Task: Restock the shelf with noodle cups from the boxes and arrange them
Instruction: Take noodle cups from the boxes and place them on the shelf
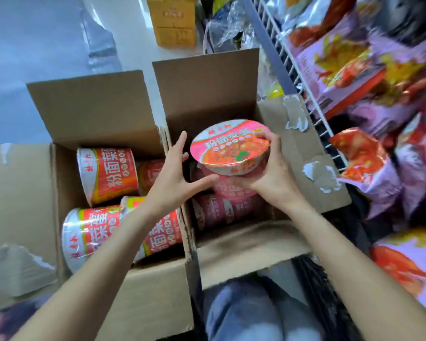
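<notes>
Two open cardboard boxes stand on the floor in front of me. The left box (pixel 158 286) holds several orange noodle cups (pixel 111 173) lying on their sides. The right box (pixel 251 247) holds pink noodle cups (pixel 221 210). My right hand (pixel 273 175) grips one pink noodle cup (pixel 229 146) by its far side and lifts it above the right box, lid facing me. With fingers spread and straight, my left hand (pixel 175 178) sits at the cup's near left side, its thumb under the cup.
A white wire shelf (pixel 293 70) runs along the right, filled with pink and orange snack bags (pixel 362 70). Yellow cartons (pixel 172 20) stand on the floor farther away. My knees in jeans (pixel 244 313) are below the boxes. Box flaps stick up and outward.
</notes>
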`<move>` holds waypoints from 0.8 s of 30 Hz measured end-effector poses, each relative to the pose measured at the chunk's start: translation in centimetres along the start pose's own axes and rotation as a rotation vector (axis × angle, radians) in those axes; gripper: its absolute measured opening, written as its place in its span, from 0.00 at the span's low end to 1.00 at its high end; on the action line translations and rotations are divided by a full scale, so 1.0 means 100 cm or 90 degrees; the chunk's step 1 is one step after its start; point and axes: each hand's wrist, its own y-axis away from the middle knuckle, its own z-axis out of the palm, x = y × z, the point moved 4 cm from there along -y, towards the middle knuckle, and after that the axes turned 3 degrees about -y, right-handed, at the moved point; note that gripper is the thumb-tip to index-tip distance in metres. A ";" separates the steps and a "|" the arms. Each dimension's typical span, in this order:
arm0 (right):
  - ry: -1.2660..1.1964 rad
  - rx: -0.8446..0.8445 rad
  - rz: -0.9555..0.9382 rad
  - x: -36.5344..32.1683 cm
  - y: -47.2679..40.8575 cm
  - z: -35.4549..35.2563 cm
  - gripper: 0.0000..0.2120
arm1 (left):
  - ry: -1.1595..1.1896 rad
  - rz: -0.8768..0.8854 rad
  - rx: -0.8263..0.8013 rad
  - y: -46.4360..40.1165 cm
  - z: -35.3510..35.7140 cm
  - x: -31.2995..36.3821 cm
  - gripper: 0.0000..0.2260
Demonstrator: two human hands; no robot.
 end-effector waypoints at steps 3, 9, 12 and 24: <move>-0.170 0.095 -0.026 -0.041 0.049 -0.041 0.47 | 0.109 0.085 -0.070 0.017 0.008 0.057 0.53; -0.140 0.340 -0.083 -0.123 0.149 -0.149 0.60 | 0.139 0.412 -0.074 0.060 0.037 0.209 0.53; -0.063 0.445 -0.064 -0.139 0.195 -0.206 0.51 | 0.160 0.515 -0.078 0.080 0.066 0.279 0.53; 0.025 0.725 0.008 -0.122 0.341 -0.311 0.31 | 0.117 0.595 -0.224 0.148 0.206 0.394 0.48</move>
